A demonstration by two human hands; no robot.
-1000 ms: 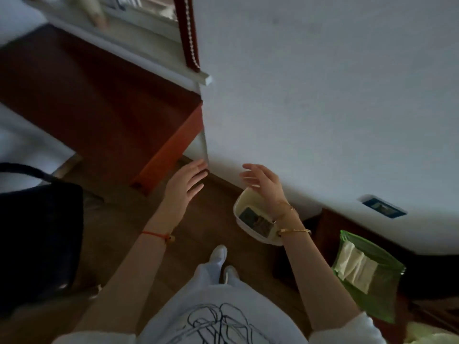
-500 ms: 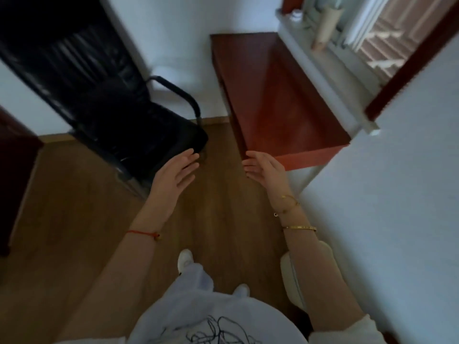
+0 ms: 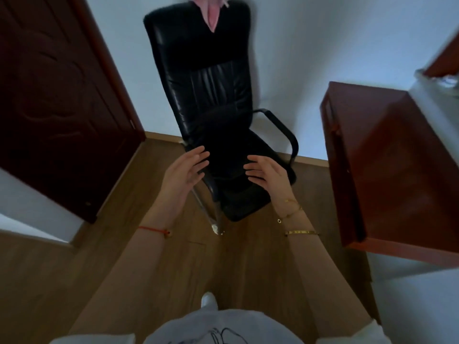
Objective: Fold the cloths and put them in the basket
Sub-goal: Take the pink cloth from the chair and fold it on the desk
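A pink cloth (image 3: 214,11) hangs over the top of the backrest of a black office chair (image 3: 211,95) against the white wall. My left hand (image 3: 185,171) and my right hand (image 3: 269,175) are raised in front of the chair's seat, palms facing each other, fingers apart and holding nothing. Both hands are well below the cloth. No basket is in view.
A dark wooden door (image 3: 59,95) stands at the left. A reddish-brown desk (image 3: 392,165) is at the right, close to the chair's armrest. Wooden floor (image 3: 124,256) lies between me and the chair. My shoe (image 3: 208,300) shows at the bottom.
My view has swung left, from the wall and floor items past the desk to face the chair. Both hands stay raised and open. The pink cloth has come into sight.
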